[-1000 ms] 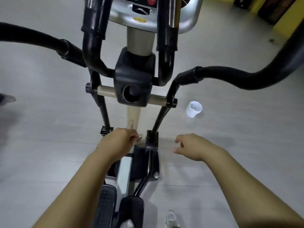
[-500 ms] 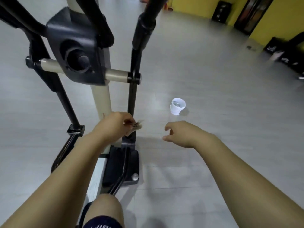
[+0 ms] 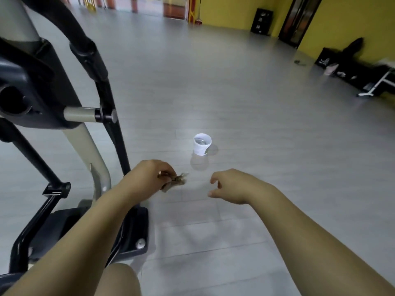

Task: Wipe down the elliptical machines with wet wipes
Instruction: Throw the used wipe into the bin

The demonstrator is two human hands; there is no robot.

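Note:
The elliptical machine (image 3: 70, 129) fills the left of the view, with its black swing arms, beige post and black base. My left hand (image 3: 151, 175) is off the machine, over the floor just right of the post, and pinches a small crumpled, dirty wipe (image 3: 180, 179) that sticks out past my fingers. My right hand (image 3: 229, 185) hovers to the right of it with loosely curled fingers and holds nothing. A white cup (image 3: 202, 144) stands on the floor a little beyond both hands.
Grey floor (image 3: 256, 116) stretches ahead and to the right. Yellow walls, a dark doorway (image 3: 297, 18) and a black shelf (image 3: 261, 21) stand far back. Dark bags and a white frame (image 3: 376, 86) lie along the right wall. My knee (image 3: 119, 280) shows at the bottom.
My view has swung right and up, so the machine slid to the left edge. My left hand came away from the machine's lower frame with the wipe. My right hand stayed empty.

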